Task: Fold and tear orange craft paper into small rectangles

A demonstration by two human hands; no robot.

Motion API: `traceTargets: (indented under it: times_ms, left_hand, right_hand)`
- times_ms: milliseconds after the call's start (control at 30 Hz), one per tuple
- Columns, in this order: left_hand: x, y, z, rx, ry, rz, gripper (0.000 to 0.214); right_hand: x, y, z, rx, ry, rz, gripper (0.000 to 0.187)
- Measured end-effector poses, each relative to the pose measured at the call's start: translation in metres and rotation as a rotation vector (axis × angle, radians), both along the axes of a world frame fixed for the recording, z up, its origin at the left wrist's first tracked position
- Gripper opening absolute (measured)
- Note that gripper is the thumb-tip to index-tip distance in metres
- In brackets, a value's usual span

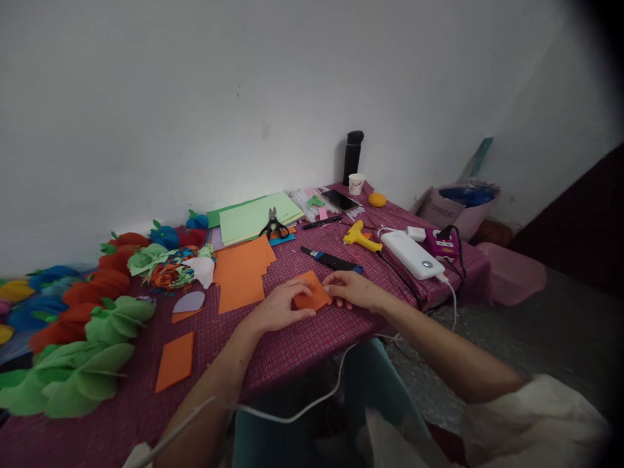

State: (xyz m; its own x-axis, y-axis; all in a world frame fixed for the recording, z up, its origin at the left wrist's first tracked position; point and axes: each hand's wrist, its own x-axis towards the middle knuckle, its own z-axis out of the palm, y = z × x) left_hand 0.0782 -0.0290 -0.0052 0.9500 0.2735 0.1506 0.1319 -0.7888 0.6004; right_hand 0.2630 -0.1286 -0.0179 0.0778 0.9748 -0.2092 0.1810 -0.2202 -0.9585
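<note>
A small piece of orange paper (313,294) lies on the table between my two hands. My left hand (283,307) rests at its left side, fingers on the paper and thumb apart along the near edge. My right hand (355,289) has its fingertips closed on the right edge of the piece. Just behind it is a dark box cutter (332,260) with a blue part. Larger orange sheets (241,276) lie to the left of my left hand. Nearer the front are an orange stack (175,361) and a rounded lilac paper piece (189,301).
Black scissors (274,227) lie by green sheets (253,214). A yellow glue gun (361,237), white power bank (412,253) and purple power strip (442,244) with cables occupy the right. Paper ornaments (92,325) crowd the left. A phone (340,200), cup (356,184) and black bottle (352,158) stand behind.
</note>
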Motion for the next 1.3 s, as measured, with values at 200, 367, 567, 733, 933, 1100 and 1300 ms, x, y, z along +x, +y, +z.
traceTargets:
  times_ms: [200,367,567,733,933,1100,1300]
  left_hand:
    - [-0.001,0.002,-0.002,0.007,-0.02,-0.029,0.037]
    - [-0.004,0.005,-0.005,-0.036,-0.016,0.002,0.029]
    - [-0.005,0.008,-0.005,-0.075,-0.046,-0.004,0.019]
    - [-0.002,0.01,-0.007,-0.079,-0.046,-0.009,0.015]
    - [-0.001,0.007,-0.006,-0.076,-0.058,0.009,0.015]
    - [-0.002,0.008,-0.007,-0.095,-0.061,0.015,0.015]
    - [-0.003,0.014,-0.008,-0.167,-0.056,0.011,0.018]
  right_hand:
    - [0.004,-0.002,-0.001,-0.01,0.061,0.011,0.024]
    - [0.002,-0.006,-0.003,0.021,0.054,0.005,0.025]
    - [-0.004,-0.011,-0.006,0.046,-0.049,-0.019,0.029]
    - [-0.008,-0.016,-0.005,0.133,-0.142,-0.025,0.031]
    - [-0.01,-0.016,-0.011,0.201,-0.314,-0.052,0.031]
    - [-0.009,-0.016,-0.013,0.203,-0.345,-0.014,0.027]
    - [-0.008,-0.016,-0.016,0.226,-0.393,-0.02,0.025]
